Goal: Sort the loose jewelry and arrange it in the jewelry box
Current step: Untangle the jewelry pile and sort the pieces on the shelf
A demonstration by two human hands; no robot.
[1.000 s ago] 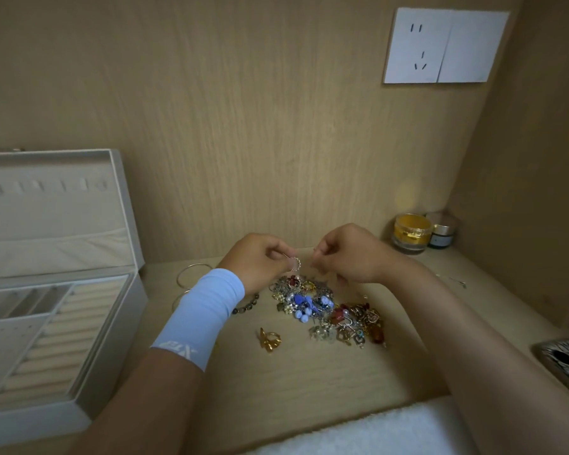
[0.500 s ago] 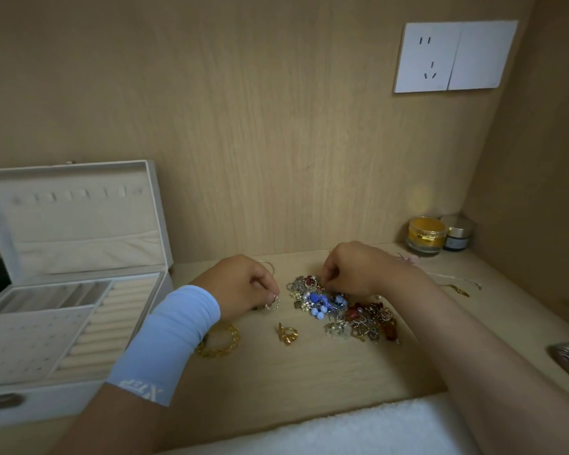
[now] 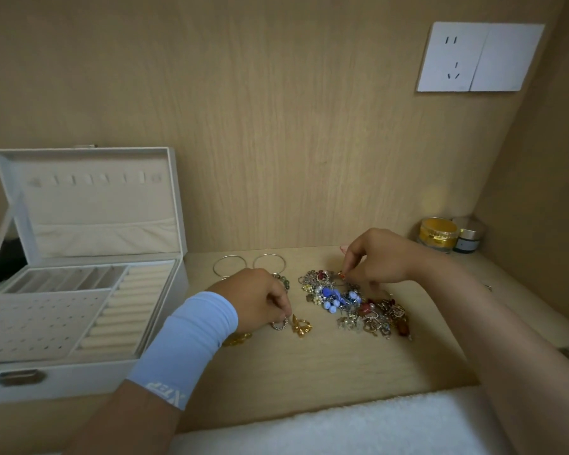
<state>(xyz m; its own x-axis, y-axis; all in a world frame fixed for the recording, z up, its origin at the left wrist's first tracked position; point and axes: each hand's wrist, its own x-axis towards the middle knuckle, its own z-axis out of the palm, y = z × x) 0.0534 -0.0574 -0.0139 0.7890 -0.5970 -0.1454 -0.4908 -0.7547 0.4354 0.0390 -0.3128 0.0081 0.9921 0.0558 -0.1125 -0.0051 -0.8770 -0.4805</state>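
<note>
A pale wooden shelf [image 3: 309, 366] in a wood-panelled nook is my work surface. The white jewelry box [image 3: 165, 326] stands open at the left, its ring rolls and earring card showing. The tangled pile [image 3: 352, 303] of jewelry lies mid-shelf, well apart from the box.

My hands are apart. The left hand [image 3: 260, 300] pinches a small silver ring [image 3: 280, 324] down on the wood, just beside a gold ring [image 3: 301, 326]. The right hand [image 3: 378, 257] pinches a tiny red-and-gold piece [image 3: 342, 275] at the pile's far edge. Two thin bangles [image 3: 230, 266] lie behind the left hand.

To sort well here, I'd have the left hand leave the silver ring flat next to the gold one, so the rings form one group clear of the pile. The right should lift its piece slowly and straight up, watching for hooks or chains that drag neighbours along. If it snags, the left can pin the pile down.

Against half a second ago, the left hand has dropped from beside the pile to the wood by the gold ring. It now covers most of the gold bracelet [image 3: 239, 339]. The right has shifted its pinch to the red-and-gold piece
</note>
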